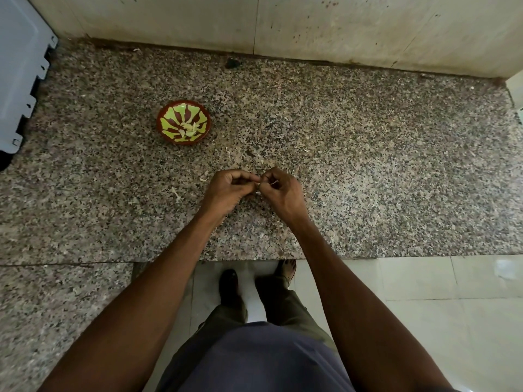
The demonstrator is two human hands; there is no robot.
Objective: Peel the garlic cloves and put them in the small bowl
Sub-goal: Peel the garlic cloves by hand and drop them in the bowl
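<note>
Dim, even light; wide-angle edge warping

Speckled granite table (368,165) against a stained wall (368,26); grey slotted panel (19,66) at left; pale floor tiles (452,306) below.

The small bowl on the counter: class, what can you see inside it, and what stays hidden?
Inside the small bowl, a few pale peeled garlic cloves lie on its green and brown pattern. Their exact number is too small to tell, and anything beneath them is covered.
</note>
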